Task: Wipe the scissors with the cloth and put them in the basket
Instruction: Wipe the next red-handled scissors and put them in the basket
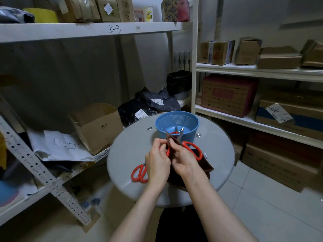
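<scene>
Steadying scissors for wiping
The left hand grips a handle so the right hand can pinch the cloth around the blade

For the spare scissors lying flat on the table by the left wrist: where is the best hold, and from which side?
Take the spare scissors by the red handle loops, coming down from the near-left side. The loops lie flat on the glass table, exposed and pointing near-left; the blade end runs behind the left hand and is hidden.
</scene>
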